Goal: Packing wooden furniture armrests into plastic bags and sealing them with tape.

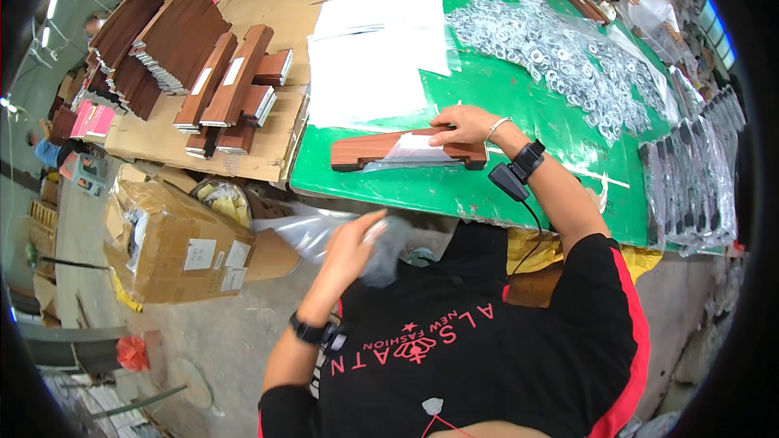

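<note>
A reddish-brown wooden piece (361, 150) with notched ends lies along the near edge of the green table. Over its middle rests a white paper sheet (412, 144), with some clear plastic around it. My right hand (469, 125) reaches down onto the piece, fingers bent, thumb and fingertips closed at the sheet's edge. In front of my body, off the table's edge, my left hand (353, 250) is closed on a clear plastic bag (391, 255), which hangs loosely and is blurred. Exactly how the bag is gripped is partly hidden.
White sheets (369, 57) lie on the green table (324, 178). Many small bagged metal parts (560, 57) spread behind right, near packed bundles (690, 182). Wooden pieces (235, 89) stack on a cardboard-covered table at left. Below stands a cardboard box (178, 251). Another person (649, 0) is at far right.
</note>
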Motion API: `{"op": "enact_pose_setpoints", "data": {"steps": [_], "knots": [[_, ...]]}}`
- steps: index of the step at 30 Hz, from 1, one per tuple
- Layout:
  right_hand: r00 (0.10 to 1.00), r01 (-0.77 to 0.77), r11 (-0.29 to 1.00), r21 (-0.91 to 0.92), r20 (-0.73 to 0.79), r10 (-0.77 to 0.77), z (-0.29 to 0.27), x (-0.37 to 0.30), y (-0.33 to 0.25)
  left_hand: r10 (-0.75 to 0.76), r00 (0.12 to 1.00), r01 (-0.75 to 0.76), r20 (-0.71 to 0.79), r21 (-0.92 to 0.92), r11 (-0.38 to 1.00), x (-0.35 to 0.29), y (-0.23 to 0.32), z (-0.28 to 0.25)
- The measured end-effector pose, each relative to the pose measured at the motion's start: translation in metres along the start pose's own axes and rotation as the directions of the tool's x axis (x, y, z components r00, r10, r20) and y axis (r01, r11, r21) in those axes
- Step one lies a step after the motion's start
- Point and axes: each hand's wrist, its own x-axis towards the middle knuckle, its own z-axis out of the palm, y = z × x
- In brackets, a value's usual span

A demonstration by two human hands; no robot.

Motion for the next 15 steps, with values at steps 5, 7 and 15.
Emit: {"op": "enact_pose_setpoints", "data": {"steps": [5,7,15], "knots": [[0.983,-0.048,0.985,0.166,0.183,0.017,0.002,0.012,-0.007,-0.277,0.930,0.361,0.240,-0.474,0.803,0.096,0.005,0.043],[0.984,-0.023,0.969,0.246,0.176,-0.021,0.006,0.015,-0.009,-0.399,0.865,0.487,0.303,-0.697,0.527,0.113,-0.001,0.060],[0.984,0.173,0.977,0.123,-0.070,-0.166,0.019,0.002,-0.022,-0.492,0.825,0.483,0.279,-0.800,0.356,0.100,0.017,0.076]]}}
